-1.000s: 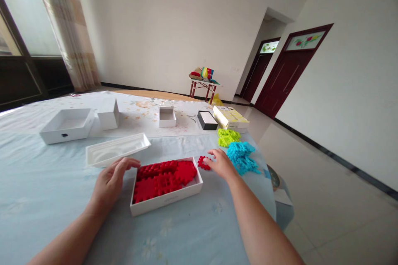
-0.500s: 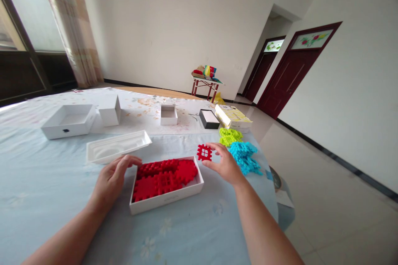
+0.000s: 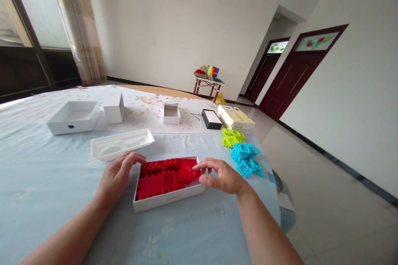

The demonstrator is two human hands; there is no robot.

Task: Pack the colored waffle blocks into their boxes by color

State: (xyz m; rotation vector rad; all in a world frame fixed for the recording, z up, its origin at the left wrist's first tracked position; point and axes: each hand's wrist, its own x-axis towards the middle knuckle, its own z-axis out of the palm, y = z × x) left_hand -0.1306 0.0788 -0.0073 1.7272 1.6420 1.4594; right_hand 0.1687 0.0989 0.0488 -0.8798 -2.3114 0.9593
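Note:
A white open box holds rows of red interlocking plastic blocks, some flat and one with a window lattice. At its right end, my right hand has thumb and fingers closed around a red block that sits tilted among the others; the fingertips partly cover it. My left hand rests at the box's back left corner, its fingers loosely bent against the rim and holding nothing. Beyond my right hand lie a pile of blue blocks and a smaller lime-green pile.
Behind the box lies a white plastic tray. Farther back stand a large white box, a white box on its side, a small white box, a black box and a yellow-white carton. The table's edge curves at right.
My right hand has moved down and left, bringing the red window block from beside the box to its right end. My left hand stays at the left corner. The view has shifted slightly.

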